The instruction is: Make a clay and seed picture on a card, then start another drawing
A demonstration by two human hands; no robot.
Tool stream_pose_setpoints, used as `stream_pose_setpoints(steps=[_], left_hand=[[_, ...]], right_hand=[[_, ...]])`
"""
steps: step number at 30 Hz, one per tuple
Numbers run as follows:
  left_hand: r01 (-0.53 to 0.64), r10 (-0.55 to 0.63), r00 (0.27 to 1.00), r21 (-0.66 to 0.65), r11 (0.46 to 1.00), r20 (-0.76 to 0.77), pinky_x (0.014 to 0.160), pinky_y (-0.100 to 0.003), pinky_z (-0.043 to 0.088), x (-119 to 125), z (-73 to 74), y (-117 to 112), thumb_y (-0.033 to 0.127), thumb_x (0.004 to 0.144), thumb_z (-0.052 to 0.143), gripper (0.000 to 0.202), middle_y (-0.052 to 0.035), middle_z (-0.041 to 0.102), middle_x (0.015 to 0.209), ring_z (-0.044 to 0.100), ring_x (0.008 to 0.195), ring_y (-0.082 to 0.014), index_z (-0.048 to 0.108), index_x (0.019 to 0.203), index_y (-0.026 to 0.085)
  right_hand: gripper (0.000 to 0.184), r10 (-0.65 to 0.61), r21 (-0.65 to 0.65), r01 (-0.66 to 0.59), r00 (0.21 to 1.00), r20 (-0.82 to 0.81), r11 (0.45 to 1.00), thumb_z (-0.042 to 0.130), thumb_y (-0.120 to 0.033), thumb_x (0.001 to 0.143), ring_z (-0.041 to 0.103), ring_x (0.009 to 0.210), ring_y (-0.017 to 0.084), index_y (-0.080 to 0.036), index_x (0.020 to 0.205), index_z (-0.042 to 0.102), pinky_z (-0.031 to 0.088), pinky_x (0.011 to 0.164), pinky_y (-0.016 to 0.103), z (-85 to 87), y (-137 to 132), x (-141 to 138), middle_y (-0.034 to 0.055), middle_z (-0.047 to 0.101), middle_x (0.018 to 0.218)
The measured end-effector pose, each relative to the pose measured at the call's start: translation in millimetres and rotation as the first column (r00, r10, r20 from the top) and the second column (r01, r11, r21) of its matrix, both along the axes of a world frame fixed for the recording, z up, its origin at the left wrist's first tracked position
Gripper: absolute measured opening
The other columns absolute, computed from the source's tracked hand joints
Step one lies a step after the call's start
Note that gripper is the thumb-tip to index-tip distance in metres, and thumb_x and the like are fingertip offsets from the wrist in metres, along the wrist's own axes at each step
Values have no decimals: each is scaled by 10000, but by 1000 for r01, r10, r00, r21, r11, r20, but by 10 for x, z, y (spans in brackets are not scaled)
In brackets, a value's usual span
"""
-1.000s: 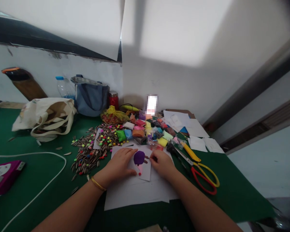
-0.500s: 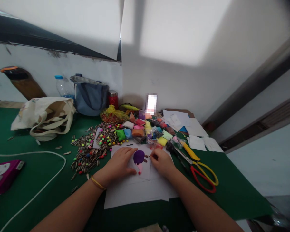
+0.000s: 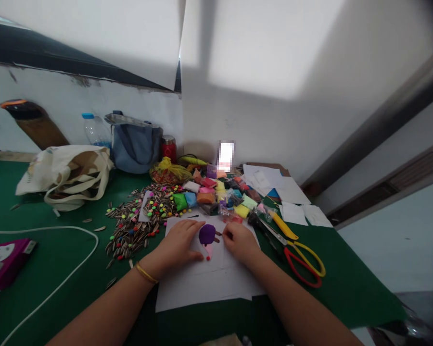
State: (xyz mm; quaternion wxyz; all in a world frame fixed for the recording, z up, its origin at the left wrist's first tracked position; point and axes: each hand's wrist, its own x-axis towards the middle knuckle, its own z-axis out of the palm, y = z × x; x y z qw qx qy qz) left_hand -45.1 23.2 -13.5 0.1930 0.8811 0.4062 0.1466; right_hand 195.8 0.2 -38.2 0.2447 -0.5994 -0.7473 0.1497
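Note:
A small white card lies on white paper sheets on the green table. On the card sits a flat purple clay disc with a pink and red bit below it. My left hand lies flat on the card's left side, fingers stretched out. My right hand is at the disc's right edge, fingers pinched together on something small and dark that I cannot make out.
A pile of sunflower seeds dotted with coloured clay balls lies left of the paper. Coloured clay packets sit behind. Scissors lie to the right. Two bags, a white cable and loose white papers surround.
None of note: both hands stay at the purple disc, the right fingers shifting very slightly at its edge.

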Motion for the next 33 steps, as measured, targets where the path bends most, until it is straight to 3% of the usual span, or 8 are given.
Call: stream_pose_setpoints(steps=[4, 7, 18, 23, 27, 33], left_hand=[[4, -4, 1000, 4, 1000, -14, 1100, -483, 347, -5, 12, 2, 460, 636, 805, 876, -116, 523, 1399, 470, 1290, -327, 442, 1402, 239], [9, -9, 1000, 5, 1000, -13, 1100, -491, 348, -17, 6, 9, 452, 630, 811, 890, -123, 531, 1392, 478, 1283, -331, 439, 1407, 226], [79, -81, 996, -76, 994, -28, 1137, -491, 306, -101, -13, 88, 359, 618, 826, 916, -130, 442, 1492, 365, 1394, -330, 427, 1435, 246], [109, -112, 993, -52, 993, -48, 1141, -453, 297, -173, 25, 131, 302, 652, 810, 808, -85, 493, 1464, 353, 1403, -303, 492, 1393, 252], [124, -124, 990, -10, 992, -66, 1134, -444, 297, -213, -20, 180, 325, 654, 818, 702, -53, 572, 1391, 417, 1355, -289, 573, 1309, 261], [141, -140, 986, 6, 990, -89, 1117, -435, 311, -230, -53, 196, 359, 662, 824, 679, -44, 569, 1399, 433, 1337, -284, 588, 1292, 268]], right_hand=[[66, -52, 30, 60, 978, -202, 998, 537, -185, 844, 546, 747, 166, -202, 791, 574, 398, 682, 264, -58, 23, 92, 20, 608, 810], [81, -54, 64, 72, 967, -250, 995, 512, -209, 876, 550, 775, 171, -205, 810, 558, 412, 708, 271, -55, 33, 154, 22, 593, 832], [151, -18, 190, 28, 999, -51, 981, 523, -92, 829, 562, 987, 213, -192, 888, 619, 436, 898, 343, -73, 63, 224, 68, 645, 980], [310, 126, 291, -121, 992, 2, 949, 528, -31, 790, 548, 1013, 229, -204, 978, 703, 432, 931, 383, -85, 77, 227, 71, 658, 994], [372, 175, 228, -189, 981, 81, 955, 555, -55, 807, 536, 996, 232, -225, 1098, 712, 434, 904, 382, -62, 43, 162, 73, 645, 1028], [470, 189, 118, -206, 972, 143, 971, 581, -50, 788, 520, 1036, 230, -281, 1184, 686, 401, 923, 382, -22, -11, 83, 59, 629, 1090]])
